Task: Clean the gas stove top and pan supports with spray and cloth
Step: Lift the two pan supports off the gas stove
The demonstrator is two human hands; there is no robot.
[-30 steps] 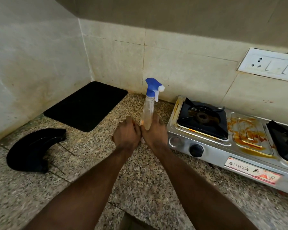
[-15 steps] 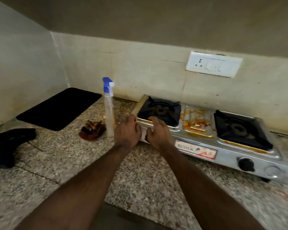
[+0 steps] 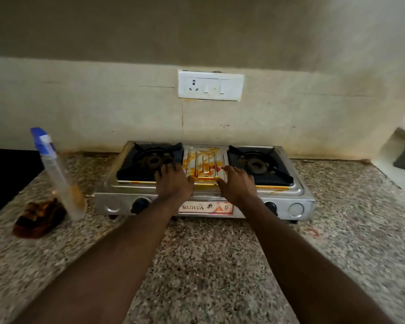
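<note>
Steel stove (image 3: 297, 190) under both empty hands

Two bare forearms enter from the bottom edge of the head view, each ending in a bare hand. Neither arm carries a sleeve; any clothing lies below the frame edge. The left hand (image 3: 173, 183) wears no glove, ring or bracelet, and its wrist carries no watch or band. The right hand (image 3: 237, 185) is likewise ungloved, with no ring, and its wrist is plain too. Both forearms are slim and taper toward the wrists. Motion blur softens nails and knuckles too much to tell finer detail.
</note>
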